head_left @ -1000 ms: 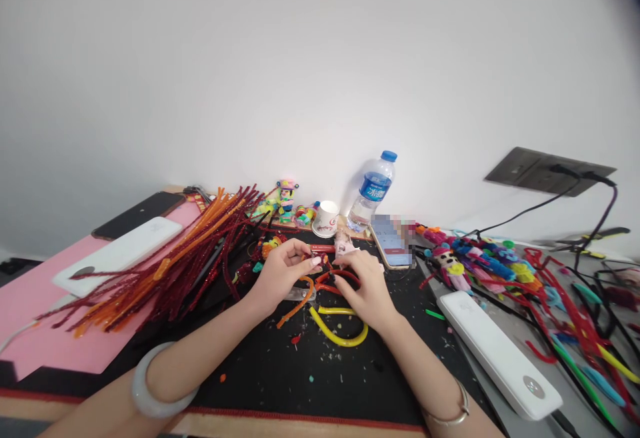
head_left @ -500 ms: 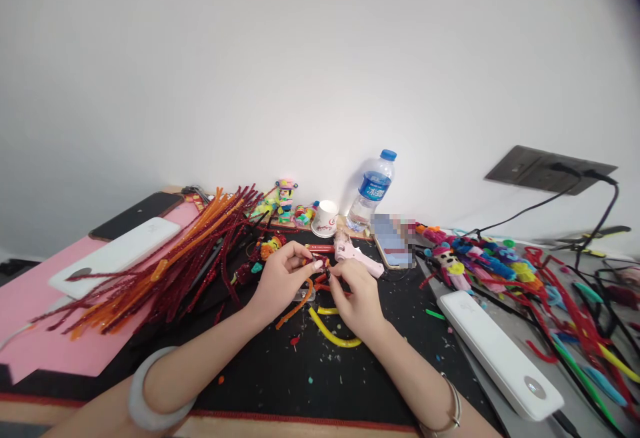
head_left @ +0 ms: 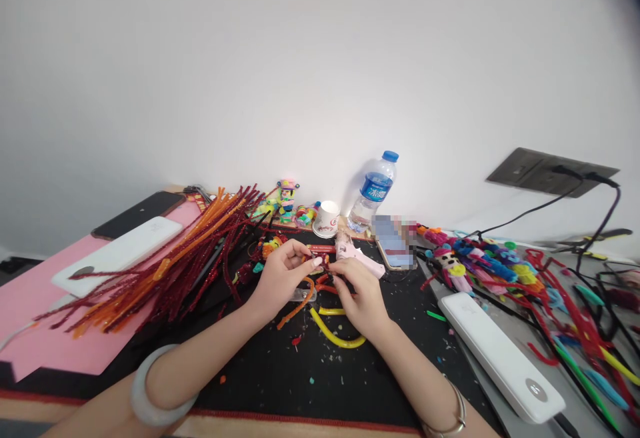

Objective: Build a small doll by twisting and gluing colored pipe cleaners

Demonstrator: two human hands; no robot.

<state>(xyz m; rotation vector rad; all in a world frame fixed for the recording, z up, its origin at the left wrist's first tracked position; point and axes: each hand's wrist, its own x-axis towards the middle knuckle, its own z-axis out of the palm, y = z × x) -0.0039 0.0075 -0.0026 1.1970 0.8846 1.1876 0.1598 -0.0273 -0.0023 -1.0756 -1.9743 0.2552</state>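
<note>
My left hand [head_left: 281, 275] and my right hand [head_left: 359, 291] meet over a black mat [head_left: 280, 371], fingers pinched together on a small red pipe-cleaner piece [head_left: 324, 266] between them. An orange pipe cleaner [head_left: 298, 305] hangs down from under my left fingers. A bent yellow pipe cleaner [head_left: 334, 335] lies on the mat just below my right hand. A pale bangle sits on my left wrist and a thin bracelet on my right.
A big bundle of red and orange pipe cleaners [head_left: 170, 258] lies at left beside a white power bank [head_left: 117, 253]. Behind the hands stand a water bottle [head_left: 373, 193], paper cup [head_left: 327, 217], pink glue gun [head_left: 357, 257] and phone [head_left: 395, 243]. Colourful pipe-cleaner figures [head_left: 480, 261] and another white power bank [head_left: 500, 353] fill the right.
My right hand has moved up and left from the mat to meet my left hand, and both now pinch the small red piece together.
</note>
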